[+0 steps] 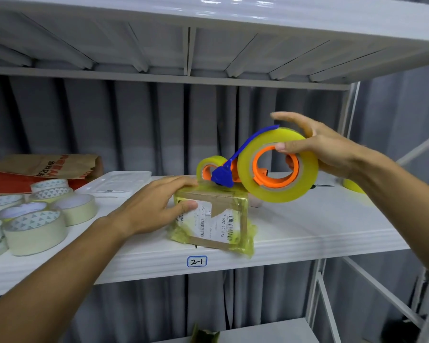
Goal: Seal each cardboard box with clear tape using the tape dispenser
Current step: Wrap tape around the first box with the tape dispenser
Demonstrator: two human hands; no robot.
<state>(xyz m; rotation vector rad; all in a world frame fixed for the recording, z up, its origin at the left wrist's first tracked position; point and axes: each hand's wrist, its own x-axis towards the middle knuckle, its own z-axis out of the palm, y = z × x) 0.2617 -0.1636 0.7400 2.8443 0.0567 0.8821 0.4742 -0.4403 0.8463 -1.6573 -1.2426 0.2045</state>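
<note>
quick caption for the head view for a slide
Left hand steadies a taped cardboard box on the shelf while the right hand holds the tape dispenser at its top edge.

A white metal shelf [307, 233] carries everything; its front edge bears a small label reading "2-1" [197, 261]. Near the middle, close to the front edge, stands a small cardboard box [216, 219] wrapped in yellowish clear tape. At the left end lie several rolls of pale masking tape [35, 219], touching each other. Behind them, toward the back edge, rest a brown paper bag [50, 165] and a white flat tray [117, 183]. A yellow tape roll [353, 186] sits at the right end.
</note>
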